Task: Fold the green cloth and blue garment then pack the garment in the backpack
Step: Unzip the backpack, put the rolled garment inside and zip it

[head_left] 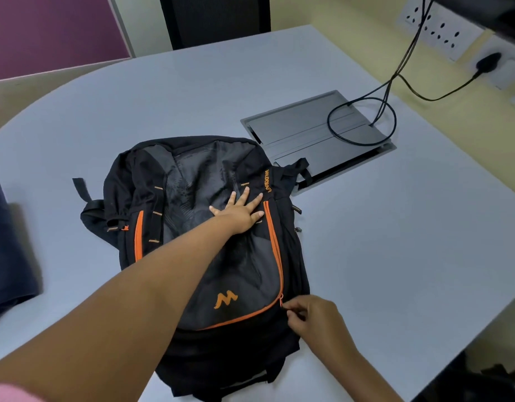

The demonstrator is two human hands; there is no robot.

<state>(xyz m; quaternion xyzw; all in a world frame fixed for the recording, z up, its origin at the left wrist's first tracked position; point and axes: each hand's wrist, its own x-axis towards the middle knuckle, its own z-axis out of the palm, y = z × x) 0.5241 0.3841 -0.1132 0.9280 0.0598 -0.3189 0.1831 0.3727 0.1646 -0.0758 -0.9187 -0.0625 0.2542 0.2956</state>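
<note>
A black and grey backpack [192, 181] with orange zips lies flat on the pale grey table [395, 242]. My left hand [241, 211] presses flat on its front panel, fingers spread. My right hand [311, 317] pinches the orange zip pull at the lower right corner of the front pocket. A folded dark blue garment [10, 248] lies at the table's left edge, partly cut off by the frame. No green cloth is in view.
A grey cable-box lid [308, 132] stands open in the table behind the backpack, with black cables [392, 82] running up to wall sockets [441, 30] at the right. A dark chair back [215, 18] stands beyond the far edge.
</note>
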